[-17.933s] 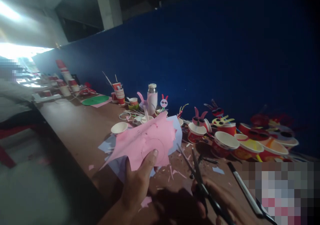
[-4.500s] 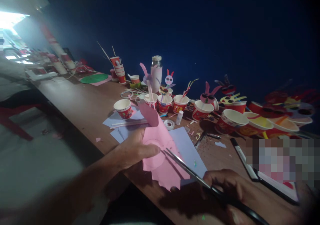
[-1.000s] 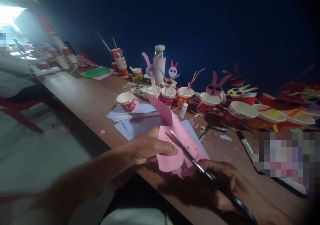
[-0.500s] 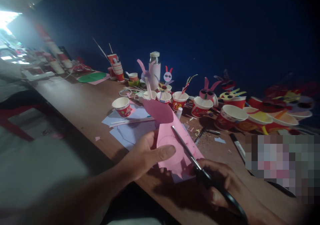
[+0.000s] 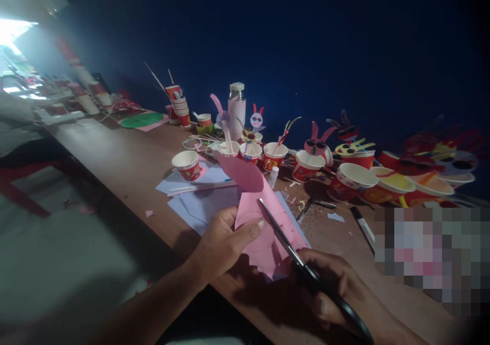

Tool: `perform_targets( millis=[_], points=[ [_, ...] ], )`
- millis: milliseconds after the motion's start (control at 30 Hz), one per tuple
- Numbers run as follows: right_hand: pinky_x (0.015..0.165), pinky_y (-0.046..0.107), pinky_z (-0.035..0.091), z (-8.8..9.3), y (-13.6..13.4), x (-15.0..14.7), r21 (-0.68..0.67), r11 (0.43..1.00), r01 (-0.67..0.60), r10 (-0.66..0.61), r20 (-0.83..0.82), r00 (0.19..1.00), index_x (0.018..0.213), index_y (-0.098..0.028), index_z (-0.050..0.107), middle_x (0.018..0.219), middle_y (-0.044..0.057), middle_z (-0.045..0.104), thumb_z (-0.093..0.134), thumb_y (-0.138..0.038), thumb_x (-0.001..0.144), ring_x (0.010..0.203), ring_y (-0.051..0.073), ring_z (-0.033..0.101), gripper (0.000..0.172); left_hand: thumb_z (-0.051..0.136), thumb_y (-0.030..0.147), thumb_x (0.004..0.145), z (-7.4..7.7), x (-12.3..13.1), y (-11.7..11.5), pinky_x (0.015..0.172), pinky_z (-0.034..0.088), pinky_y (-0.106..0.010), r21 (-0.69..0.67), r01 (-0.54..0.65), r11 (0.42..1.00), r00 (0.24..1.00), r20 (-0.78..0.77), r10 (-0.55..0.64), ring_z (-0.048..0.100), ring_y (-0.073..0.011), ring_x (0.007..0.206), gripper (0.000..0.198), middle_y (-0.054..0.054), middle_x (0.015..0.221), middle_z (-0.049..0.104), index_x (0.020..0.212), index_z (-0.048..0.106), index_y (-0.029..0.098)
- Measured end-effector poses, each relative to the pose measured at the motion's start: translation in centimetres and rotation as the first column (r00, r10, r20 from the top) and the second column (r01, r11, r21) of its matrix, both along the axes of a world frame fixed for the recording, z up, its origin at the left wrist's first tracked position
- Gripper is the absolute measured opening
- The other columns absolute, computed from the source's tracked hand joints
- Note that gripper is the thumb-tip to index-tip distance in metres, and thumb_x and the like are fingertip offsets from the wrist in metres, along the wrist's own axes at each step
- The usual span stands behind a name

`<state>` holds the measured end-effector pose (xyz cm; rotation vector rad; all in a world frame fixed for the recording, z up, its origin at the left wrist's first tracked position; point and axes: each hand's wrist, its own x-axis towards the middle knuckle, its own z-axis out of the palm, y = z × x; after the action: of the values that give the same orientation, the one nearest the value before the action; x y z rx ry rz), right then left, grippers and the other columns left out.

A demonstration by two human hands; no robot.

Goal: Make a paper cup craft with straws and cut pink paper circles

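Observation:
My left hand (image 5: 224, 243) pinches a pink paper sheet (image 5: 264, 238) between thumb and fingers. The sheet has a ragged cut lower edge, a faint drawn circle, and a darker pink flap curling up at its top. My right hand (image 5: 329, 289) grips black-handled scissors (image 5: 281, 235). Their long, narrow blades lie along the sheet's right part, with the tips near my left thumb. Part of the sheet is hidden behind my left hand.
Pale lilac paper sheets (image 5: 202, 207) lie under the pink sheet on the wooden table (image 5: 115, 151). Decorated red-and-white paper cups (image 5: 352, 181) crowd the far side, beside a flask (image 5: 237, 107). A black marker (image 5: 362, 227) and paper scraps lie right. Red chair legs (image 5: 23, 192) stand left.
The pink sheet is smaller and more ragged than 18 seconds ago. Over the last second, my left hand has shifted it slightly, and the scissors have stayed on its right part.

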<state>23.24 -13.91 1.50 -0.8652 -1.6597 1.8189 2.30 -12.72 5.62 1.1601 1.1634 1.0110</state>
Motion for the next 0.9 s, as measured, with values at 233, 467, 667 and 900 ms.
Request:
perform_targets(
  millis=[233,467,667,900],
  points=[
    [0.039,0.016,0.028,-0.8,0.1,0.1,0.000,1.000,-0.017,0.017,-0.006,1.000,0.083,-0.014,0.052,0.052,-0.005,0.044,0.062,-0.056,0.066,0.042,0.006,0.036,0.046,0.058,0.032,0.075,0.3,-0.2,0.4,0.045,0.037,-0.019,-0.034,0.049,0.998,0.998,0.048,-0.047,0.050,-0.0090,0.049,0.022,-0.001,0.059,0.056,0.070,0.059,0.011],
    [0.040,0.017,0.029,-0.2,0.2,0.3,0.045,0.999,-0.018,0.017,0.030,0.999,0.083,-0.016,0.052,0.053,-0.004,0.046,0.061,-0.058,0.066,0.043,0.006,0.037,0.046,0.058,0.032,0.075,0.7,-0.3,0.8,0.044,0.035,-0.019,-0.027,0.092,0.995,0.996,-0.001,-0.092,0.046,-0.0076,0.047,0.020,0.001,0.056,0.053,0.068,0.057,0.012],
    [0.039,0.016,0.030,0.1,0.2,0.2,0.032,0.999,-0.011,0.010,0.031,0.999,0.080,-0.016,0.052,0.051,-0.004,0.045,0.061,-0.058,0.065,0.043,0.006,0.036,0.046,0.058,0.032,0.075,0.6,-0.5,0.9,0.044,0.033,-0.019,-0.008,0.100,0.995,0.995,-0.030,-0.100,0.043,-0.0069,0.046,0.021,0.003,0.053,0.049,0.066,0.055,0.013],
    [0.037,0.016,0.028,-0.2,0.2,0.3,0.001,1.000,0.010,-0.010,0.039,0.999,0.076,-0.017,0.051,0.050,-0.005,0.043,0.064,-0.049,0.065,0.040,0.006,0.035,0.037,0.058,0.031,0.074,0.9,-0.5,1.1,0.045,0.035,-0.020,-0.024,0.123,0.992,0.992,-0.001,-0.123,0.045,-0.0078,0.046,0.020,0.002,0.054,0.050,0.068,0.057,0.012]
  ],
)
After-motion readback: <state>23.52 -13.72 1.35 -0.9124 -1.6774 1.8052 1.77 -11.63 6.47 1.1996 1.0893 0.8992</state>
